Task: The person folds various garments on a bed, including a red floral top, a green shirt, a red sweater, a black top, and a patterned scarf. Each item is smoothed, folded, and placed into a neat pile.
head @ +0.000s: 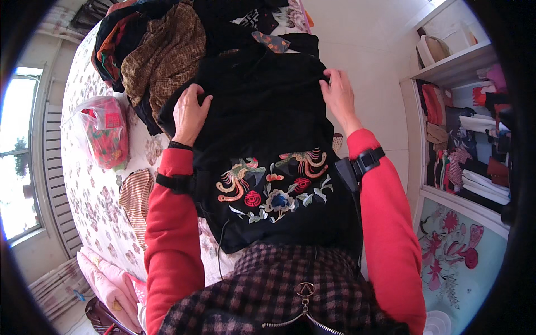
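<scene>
A black garment (259, 113) is spread over the bed's near edge in front of me. Colourful embroidery (278, 201) of birds, flowers and red round motifs decorates its lower part. At its left edge, my left hand (191, 113) grips the cloth with bent fingers, the thumb lying apart on top. My right hand (340, 95) holds the opposite edge near the far corner, fingertips curled at the fabric. Where the cloth is pinched is partly hidden on both sides.
A heap of clothes, including a brown patterned garment (167, 54), lies beyond on the floral bedsheet (100, 205). To the left are a clear plastic bag (104, 132) of red fabric and a striped cloth (136, 201). An open wardrobe (456, 138) with folded clothes stands right.
</scene>
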`<state>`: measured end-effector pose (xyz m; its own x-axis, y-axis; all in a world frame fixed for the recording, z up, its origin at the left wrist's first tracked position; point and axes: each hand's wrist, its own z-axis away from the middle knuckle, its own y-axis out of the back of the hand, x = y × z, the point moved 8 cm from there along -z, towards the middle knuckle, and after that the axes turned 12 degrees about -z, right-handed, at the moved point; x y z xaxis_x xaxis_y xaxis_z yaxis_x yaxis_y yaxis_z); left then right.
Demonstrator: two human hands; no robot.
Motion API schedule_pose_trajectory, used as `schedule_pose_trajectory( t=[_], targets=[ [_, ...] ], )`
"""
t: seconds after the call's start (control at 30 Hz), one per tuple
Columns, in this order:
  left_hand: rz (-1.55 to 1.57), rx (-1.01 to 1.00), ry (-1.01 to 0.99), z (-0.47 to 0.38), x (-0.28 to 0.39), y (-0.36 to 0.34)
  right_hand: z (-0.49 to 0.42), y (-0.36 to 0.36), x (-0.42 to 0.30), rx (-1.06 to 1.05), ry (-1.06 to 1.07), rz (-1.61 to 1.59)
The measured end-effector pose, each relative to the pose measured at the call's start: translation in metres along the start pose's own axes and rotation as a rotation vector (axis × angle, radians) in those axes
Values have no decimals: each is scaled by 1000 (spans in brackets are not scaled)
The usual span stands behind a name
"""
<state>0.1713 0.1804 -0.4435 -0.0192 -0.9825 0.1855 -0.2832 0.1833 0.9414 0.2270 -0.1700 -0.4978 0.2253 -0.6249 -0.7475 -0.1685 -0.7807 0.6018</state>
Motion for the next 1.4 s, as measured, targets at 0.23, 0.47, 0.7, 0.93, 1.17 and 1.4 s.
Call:
schedule_pose_trajectory(
  t=[0.23,0.47,0.7,0.93,1.17,1.4],
  targets=[
    [-100,-217,-309,46,-6,26,82,-36,0,-639,-295,-243],
    [137,-207,-224,38,-53,43,56,-17,1,-294,-302,-505],
    [205,-73,-7,23,-73,35,32,-1,4,-19,-242,-420],
    [-114,297,21,82,-49,62,104,9,33,-560,-278,-29],
    [330,-392,597,185,-111,-53,209,58,38,-588,-427,13],
    [663,-121,725,215,-125,-40,277,76,27,-283,-657,-356]
  ],
)
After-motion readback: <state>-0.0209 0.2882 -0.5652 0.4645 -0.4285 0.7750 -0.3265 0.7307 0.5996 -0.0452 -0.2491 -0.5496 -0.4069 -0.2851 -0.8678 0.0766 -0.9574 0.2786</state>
